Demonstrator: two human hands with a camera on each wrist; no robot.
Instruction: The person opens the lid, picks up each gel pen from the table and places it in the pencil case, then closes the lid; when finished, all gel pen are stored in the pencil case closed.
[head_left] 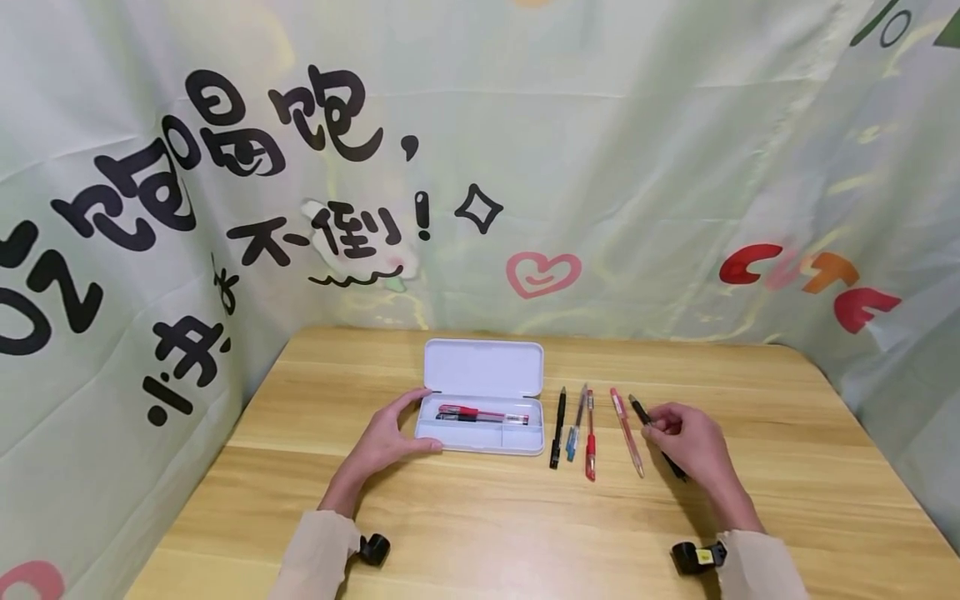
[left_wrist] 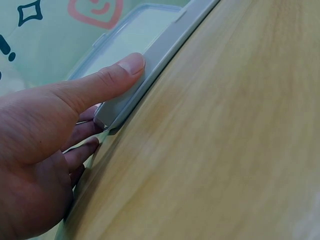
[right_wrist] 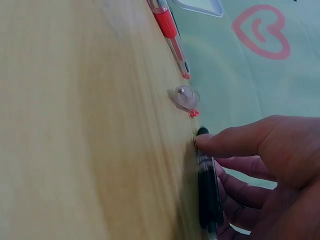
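Pencil case (head_left: 457,438), lid (head_left: 483,367) back, two pens (head_left: 471,412) inside — on the table (head_left: 480,517), left end gripped by fingers of my left hand (head_left: 388,437). Black pen (right_wrist: 207,195) — right of four loose pens (head_left: 591,437), pinched in fingers of my right hand (head_left: 692,442).

I pinch a black pen (right_wrist: 210,195) with the fingers of my right hand (right_wrist: 272,175), my thumb (right_wrist: 230,142) near its dark end and the others behind it. Just beyond lies a clear-ended pen (right_wrist: 187,96), seen nearly end-on, on the wood-grained surface (right_wrist: 100,125). Farther off rests a red-gripped pen (right_wrist: 167,25). A pale, rounded panel (right_wrist: 202,6) tops my view, near a pink heart (right_wrist: 286,30) on green cloth (right_wrist: 225,85).
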